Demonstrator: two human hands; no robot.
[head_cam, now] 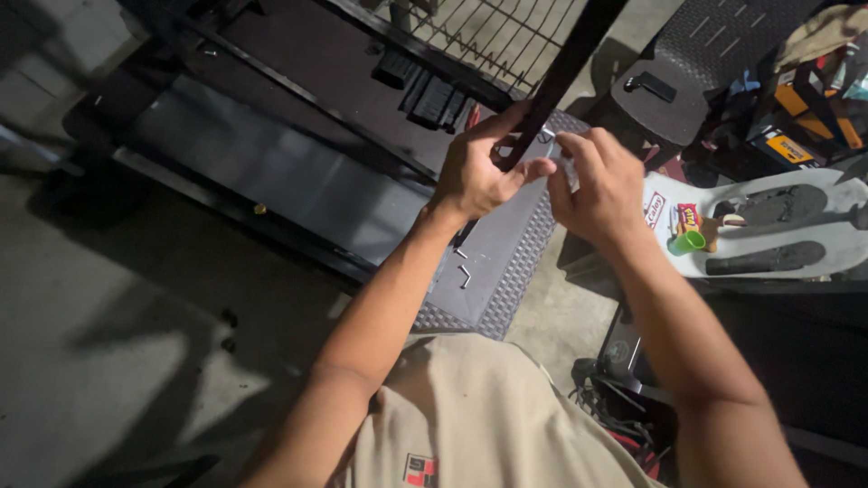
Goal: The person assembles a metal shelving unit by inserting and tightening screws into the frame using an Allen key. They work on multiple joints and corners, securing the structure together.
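Your left hand (475, 172) has its fingers curled around the lower end of a black metal bar (565, 68) that slants up toward the top edge of the view; the thumb presses against its side. Your right hand (601, 185) sits just beside it, fingertips pinched on a small shiny piece (548, 136) at the bar; what that piece is, you cannot tell. Below both hands lies a grey textured mat (506, 262) with 2 or 3 small screws (464, 276) on it. Behind stands a dark metal frame (298, 90) with a wire grid. To your right, a white tray (841, 258) holds 2 dark sandals and a green cap (687, 242).
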